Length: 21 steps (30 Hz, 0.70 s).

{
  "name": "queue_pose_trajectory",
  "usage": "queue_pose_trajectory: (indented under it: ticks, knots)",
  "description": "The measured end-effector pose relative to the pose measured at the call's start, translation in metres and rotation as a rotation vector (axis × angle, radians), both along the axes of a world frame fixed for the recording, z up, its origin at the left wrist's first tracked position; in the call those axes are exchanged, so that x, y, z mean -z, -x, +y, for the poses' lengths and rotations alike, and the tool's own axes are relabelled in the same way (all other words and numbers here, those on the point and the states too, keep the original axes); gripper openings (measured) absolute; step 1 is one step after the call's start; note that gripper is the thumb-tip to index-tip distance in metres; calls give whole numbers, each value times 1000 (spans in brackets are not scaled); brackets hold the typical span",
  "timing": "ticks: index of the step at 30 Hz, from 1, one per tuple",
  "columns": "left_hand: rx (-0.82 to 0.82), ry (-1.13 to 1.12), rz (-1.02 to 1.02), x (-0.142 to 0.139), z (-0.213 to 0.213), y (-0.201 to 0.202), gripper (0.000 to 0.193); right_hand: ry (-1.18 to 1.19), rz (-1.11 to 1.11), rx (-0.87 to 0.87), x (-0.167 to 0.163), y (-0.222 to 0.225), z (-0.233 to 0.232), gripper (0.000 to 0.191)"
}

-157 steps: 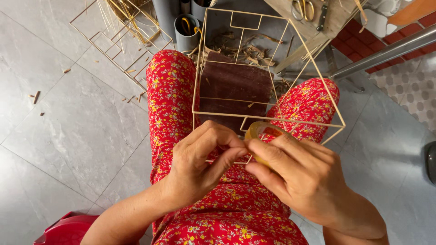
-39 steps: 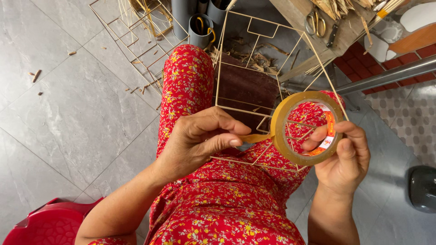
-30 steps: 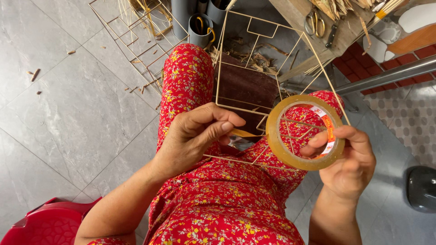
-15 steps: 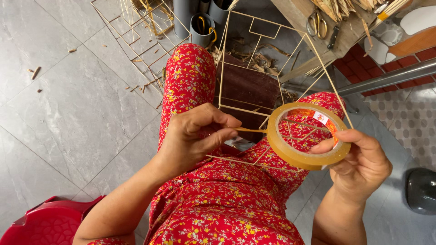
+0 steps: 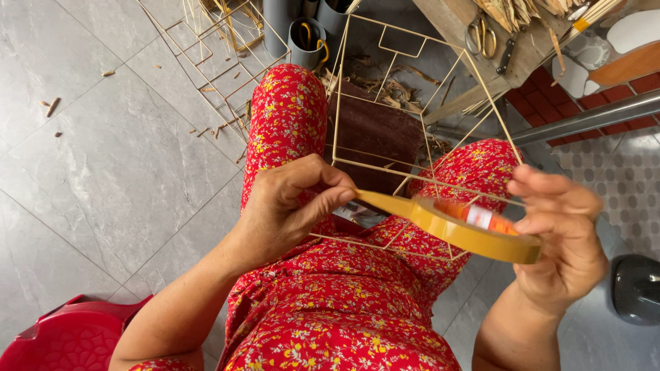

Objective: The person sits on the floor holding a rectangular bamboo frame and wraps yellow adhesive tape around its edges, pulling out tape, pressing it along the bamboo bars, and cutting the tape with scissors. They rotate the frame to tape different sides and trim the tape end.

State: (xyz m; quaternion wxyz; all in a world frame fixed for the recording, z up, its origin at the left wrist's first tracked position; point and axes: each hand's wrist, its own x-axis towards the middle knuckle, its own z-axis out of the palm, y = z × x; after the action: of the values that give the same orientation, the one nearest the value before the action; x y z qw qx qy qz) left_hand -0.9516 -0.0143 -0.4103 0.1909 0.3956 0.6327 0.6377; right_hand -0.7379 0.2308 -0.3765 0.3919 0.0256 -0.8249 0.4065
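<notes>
My right hand [image 5: 560,237] holds a roll of yellowish tape [image 5: 481,233], now tilted almost flat. My left hand [image 5: 289,206] pinches the free end of the tape [image 5: 378,201] between thumb and forefinger, drawn out to the left of the roll. Both hands are over my lap in red flowered cloth [image 5: 330,309]. A cream wire frame [image 5: 405,137], box-shaped, rests on my knees just behind the tape; the strip runs close to its near lower bar.
More wire frames [image 5: 213,55] and dry straw lie on the grey tiled floor at the back left. Grey tubes [image 5: 306,41] stand behind my left knee. Scissors [image 5: 479,34] lie on a wooden board. A red plastic stool [image 5: 69,336] is at bottom left, a dark object [image 5: 636,288] at right.
The roll has tipped from facing me to nearly edge-on and dropped lower right. A short strip of tape is now pulled out between my hands.
</notes>
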Motion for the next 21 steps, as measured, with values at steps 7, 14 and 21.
queue_pose_trajectory:
  ticks: [7,14,21]
  knots:
    - [34,-3,165,3,-3,4,11,319,-101,-356,5,-12,9,47]
    - [-204,41,399,20,-2,8,10,256,-122,-318,21,0,-6,51]
    - [-326,57,404,24,2,19,9,248,-87,-236,15,22,-19,52]
